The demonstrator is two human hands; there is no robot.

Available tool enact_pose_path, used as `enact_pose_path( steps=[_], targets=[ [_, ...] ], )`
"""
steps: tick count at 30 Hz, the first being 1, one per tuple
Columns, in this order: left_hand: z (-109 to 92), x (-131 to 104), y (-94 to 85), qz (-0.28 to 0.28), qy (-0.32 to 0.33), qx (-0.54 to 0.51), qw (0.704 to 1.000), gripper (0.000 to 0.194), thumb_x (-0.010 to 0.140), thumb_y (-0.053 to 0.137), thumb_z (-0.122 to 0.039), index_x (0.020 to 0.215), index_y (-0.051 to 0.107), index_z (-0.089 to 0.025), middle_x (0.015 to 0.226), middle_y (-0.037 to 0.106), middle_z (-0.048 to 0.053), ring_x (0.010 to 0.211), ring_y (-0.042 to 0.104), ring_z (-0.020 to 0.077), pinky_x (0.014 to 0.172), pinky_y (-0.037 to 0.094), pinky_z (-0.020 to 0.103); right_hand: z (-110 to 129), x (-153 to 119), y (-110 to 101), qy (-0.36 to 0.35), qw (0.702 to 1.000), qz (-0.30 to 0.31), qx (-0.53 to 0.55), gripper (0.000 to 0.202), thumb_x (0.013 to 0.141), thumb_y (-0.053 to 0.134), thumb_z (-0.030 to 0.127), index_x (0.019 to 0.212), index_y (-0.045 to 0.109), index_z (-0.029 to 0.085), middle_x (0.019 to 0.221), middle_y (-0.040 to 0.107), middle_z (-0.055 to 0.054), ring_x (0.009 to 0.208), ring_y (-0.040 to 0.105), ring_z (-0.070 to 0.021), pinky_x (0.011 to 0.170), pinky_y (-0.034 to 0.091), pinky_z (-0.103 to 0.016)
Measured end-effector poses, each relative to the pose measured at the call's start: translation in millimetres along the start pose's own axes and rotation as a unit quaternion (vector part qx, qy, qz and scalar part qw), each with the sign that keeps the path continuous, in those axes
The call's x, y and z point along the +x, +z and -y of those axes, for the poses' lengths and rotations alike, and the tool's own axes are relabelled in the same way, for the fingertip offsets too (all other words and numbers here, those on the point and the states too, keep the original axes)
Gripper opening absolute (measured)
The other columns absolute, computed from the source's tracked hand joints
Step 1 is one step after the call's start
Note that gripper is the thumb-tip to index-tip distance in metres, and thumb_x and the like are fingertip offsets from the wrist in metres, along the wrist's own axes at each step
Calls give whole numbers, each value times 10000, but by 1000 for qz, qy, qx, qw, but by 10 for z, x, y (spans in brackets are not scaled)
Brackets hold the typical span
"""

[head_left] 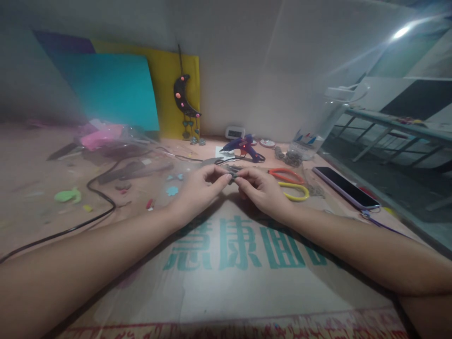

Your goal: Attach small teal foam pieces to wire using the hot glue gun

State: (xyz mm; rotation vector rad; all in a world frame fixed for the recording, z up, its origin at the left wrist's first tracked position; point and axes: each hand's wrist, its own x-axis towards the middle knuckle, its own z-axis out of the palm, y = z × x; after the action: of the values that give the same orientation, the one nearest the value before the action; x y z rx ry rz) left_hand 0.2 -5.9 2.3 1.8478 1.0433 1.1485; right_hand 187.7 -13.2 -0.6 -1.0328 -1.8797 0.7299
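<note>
My left hand (209,184) and my right hand (263,192) meet above the table, thumbs and index fingers pinched together. Between the fingertips is a small grey-green piece (232,173), mostly covered, so its kind is unclear. Just past my right hand lie scissors with one red-orange handle (287,176) and one yellow handle (295,191). A purple hot glue gun (243,148) with a lit red light rests beyond the hands. Left of my left hand are light-blue flower-shaped pieces (172,190).
A black cable (102,213) curves across the left side. A phone (346,187) and a clear plastic jug (314,127) stand or lie at right, with grey twine (289,156) nearby. At the back, a decorated black moon (181,96) hangs before a yellow board (162,70), and a small digital clock (235,132) stands.
</note>
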Motion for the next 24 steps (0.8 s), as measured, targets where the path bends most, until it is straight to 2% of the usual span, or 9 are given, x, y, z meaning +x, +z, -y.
enact_pose_path(
  steps=[6,11,19,22,24],
  targets=[
    [53,22,17,-5,2,4,1000,216,874,588,-367,882,677,-171,885,715,30,835,642,178,799,483,298,-1,-9,-1,2,1000,14,-10,189,938,531,359,921,590,180,582,530,47,490,471,-88,468,359,-210],
    [44,37,17,4,-3,-19,1000,246,876,583,-345,1016,696,-178,1022,730,53,943,651,199,861,488,318,-26,3,1,1,1000,-2,-13,181,938,524,357,929,591,189,587,526,48,499,473,-93,478,359,-217],
    [65,39,28,-6,0,-18,1000,186,869,593,-332,877,690,-173,877,721,20,844,649,178,781,493,285,3,3,3,8,1000,0,-31,182,930,522,364,910,589,196,576,527,44,487,471,-102,463,350,-226],
    [94,43,33,1,13,-18,1000,191,884,582,-329,881,692,-173,883,721,20,864,650,177,803,488,283,50,0,5,13,1000,8,-24,179,924,512,354,895,584,193,576,528,40,476,465,-103,452,342,-230],
    [120,43,41,14,6,-36,999,224,895,577,-355,951,691,-171,944,725,34,898,653,182,812,491,286,67,4,7,21,1000,9,-16,182,919,505,353,882,578,191,564,525,40,473,472,-107,457,344,-234]
  ],
)
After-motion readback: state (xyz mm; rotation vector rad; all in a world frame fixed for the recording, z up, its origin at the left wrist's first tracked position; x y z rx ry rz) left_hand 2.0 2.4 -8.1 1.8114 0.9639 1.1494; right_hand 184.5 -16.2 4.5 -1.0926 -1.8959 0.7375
